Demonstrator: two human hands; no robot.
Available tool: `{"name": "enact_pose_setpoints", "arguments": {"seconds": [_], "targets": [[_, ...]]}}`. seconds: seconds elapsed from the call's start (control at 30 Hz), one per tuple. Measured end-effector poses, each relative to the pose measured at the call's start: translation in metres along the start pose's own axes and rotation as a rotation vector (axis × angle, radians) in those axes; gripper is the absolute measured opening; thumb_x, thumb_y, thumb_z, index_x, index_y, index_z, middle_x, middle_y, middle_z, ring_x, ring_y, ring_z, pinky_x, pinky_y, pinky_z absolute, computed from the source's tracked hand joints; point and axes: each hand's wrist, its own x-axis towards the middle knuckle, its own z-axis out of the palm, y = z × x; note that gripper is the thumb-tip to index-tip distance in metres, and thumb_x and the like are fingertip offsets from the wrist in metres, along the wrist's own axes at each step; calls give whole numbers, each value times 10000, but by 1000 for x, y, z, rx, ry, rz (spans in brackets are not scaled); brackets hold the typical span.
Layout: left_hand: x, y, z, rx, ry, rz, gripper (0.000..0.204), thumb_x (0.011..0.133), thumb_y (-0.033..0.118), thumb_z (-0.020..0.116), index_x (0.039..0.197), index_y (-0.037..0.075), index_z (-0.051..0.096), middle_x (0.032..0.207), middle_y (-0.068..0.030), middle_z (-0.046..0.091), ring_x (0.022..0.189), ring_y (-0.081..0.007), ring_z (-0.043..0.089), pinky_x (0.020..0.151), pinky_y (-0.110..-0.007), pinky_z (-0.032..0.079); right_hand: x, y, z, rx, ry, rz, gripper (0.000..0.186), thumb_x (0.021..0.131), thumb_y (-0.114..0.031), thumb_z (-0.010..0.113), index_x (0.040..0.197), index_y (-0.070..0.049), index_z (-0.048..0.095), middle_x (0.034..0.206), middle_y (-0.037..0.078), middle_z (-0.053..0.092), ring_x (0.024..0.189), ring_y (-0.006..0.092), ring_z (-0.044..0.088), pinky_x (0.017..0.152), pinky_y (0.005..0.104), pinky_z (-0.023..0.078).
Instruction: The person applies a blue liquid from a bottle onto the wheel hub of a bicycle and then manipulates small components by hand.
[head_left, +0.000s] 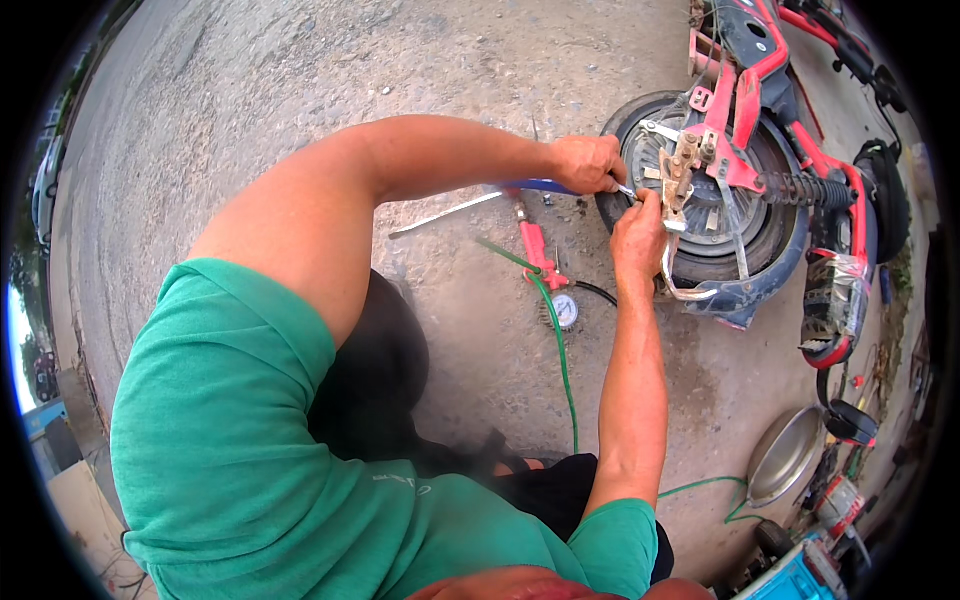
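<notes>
A red-framed scooter point(765, 60) with its wheel point(655, 118) and coil shock absorber point(808, 190) is at the upper right. My left hand point(587, 163) is closed around a blue-handled tool point(545, 185), whose metal end points at the wheel's axle area; its exact kind is hidden by my fingers. Just below, my right hand point(638, 240) is closed with its fingertips at that metal end, beside the rusty bracket point(680, 175) over the hub. What the right fingers pinch is too small to make out.
On the ground near my hands lie a red tyre inflator gun point(535, 245) with a round gauge point(565, 310), a green hose point(566, 375) and a long flat metal bar point(445, 214). A metal basin point(785, 455) and a blue box point(785, 580) stand at the lower right.
</notes>
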Motion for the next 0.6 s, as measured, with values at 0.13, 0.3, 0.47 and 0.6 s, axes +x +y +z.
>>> {"name": "enact_pose_setpoints", "arguments": {"seconds": [0.13,0.3,0.47,0.6], "targets": [[4,-4,0,-13,-16,39,267,853,225,628,1091,146,718,1091,-149,601,1113,-325,548,954,-402,448,-1,-5,-2,52,-1,28,208,921,-100,507,1114,-54,569,1050,237,653,978,445,616,801,502,479],[6,-7,2,-46,6,62,258,845,225,633,1065,135,731,1043,-146,621,1099,-317,542,952,-397,439,0,-1,2,57,11,23,212,926,-108,502,1121,-59,570,1050,243,654,981,449,617,799,505,481],[10,-7,0,-60,1,87,244,836,233,627,1009,105,742,1012,-148,622,1076,-315,542,933,-397,439,1,2,4,25,-8,38,215,930,-118,495,1121,-67,578,1046,249,655,982,451,620,799,511,483],[11,-2,-4,-38,1,129,258,821,235,627,996,79,735,995,-162,612,1075,-318,541,922,-397,444,1,4,5,9,-3,28,219,929,-118,495,1123,-64,582,1052,248,656,986,449,620,802,509,486]]}}
